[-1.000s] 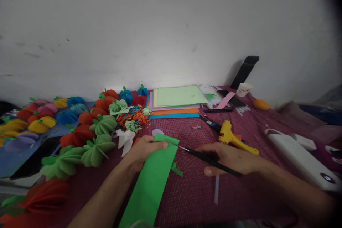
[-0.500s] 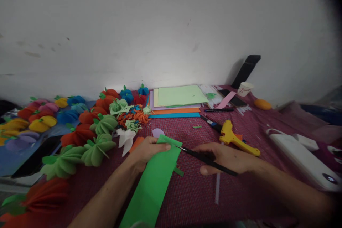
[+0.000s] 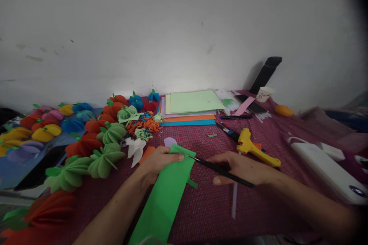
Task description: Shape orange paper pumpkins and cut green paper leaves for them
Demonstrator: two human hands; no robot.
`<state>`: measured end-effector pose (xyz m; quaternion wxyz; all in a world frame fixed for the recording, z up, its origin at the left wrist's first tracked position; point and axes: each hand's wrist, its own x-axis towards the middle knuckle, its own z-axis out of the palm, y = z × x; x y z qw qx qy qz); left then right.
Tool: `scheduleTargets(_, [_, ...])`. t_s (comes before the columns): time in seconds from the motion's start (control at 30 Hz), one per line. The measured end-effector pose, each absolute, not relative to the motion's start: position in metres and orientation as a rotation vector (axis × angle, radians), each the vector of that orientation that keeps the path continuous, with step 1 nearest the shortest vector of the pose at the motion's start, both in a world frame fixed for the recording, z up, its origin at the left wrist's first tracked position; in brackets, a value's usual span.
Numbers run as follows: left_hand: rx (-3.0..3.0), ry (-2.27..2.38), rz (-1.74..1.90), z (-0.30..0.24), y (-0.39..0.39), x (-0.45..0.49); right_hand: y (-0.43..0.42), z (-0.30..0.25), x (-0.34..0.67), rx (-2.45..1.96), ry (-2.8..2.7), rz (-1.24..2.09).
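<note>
My left hand (image 3: 159, 162) pinches the far end of a long bright green paper strip (image 3: 163, 199) that runs toward me over the maroon cloth. My right hand (image 3: 244, 168) is closed round black scissors (image 3: 218, 170), whose tips meet the strip's right edge just beside my left thumb. A small green offcut (image 3: 192, 183) lies against the strip under the blades.
Paper pumpkins in several colours (image 3: 86, 138) crowd the left side. Stacked coloured sheets (image 3: 192, 107) lie by the wall. A yellow glue gun (image 3: 254, 148), a black pen (image 3: 235, 117), a paper cup (image 3: 264, 94), a white power bank (image 3: 324, 168) and a glue stick (image 3: 234, 201) sit to the right.
The scissors and my right hand have shifted slightly left along the strip's edge. My left hand keeps its pinch on the green paper.
</note>
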<state>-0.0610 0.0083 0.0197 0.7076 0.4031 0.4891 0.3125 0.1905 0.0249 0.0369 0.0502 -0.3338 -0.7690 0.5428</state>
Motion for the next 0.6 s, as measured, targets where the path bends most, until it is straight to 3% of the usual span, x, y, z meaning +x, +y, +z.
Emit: scheduleTargets(0.6, [0.821,1.171,0.681,0.0221,0.0083,-0.0597,0.0247,0.0352,0.1893,-1.017,-2.374,1.599])
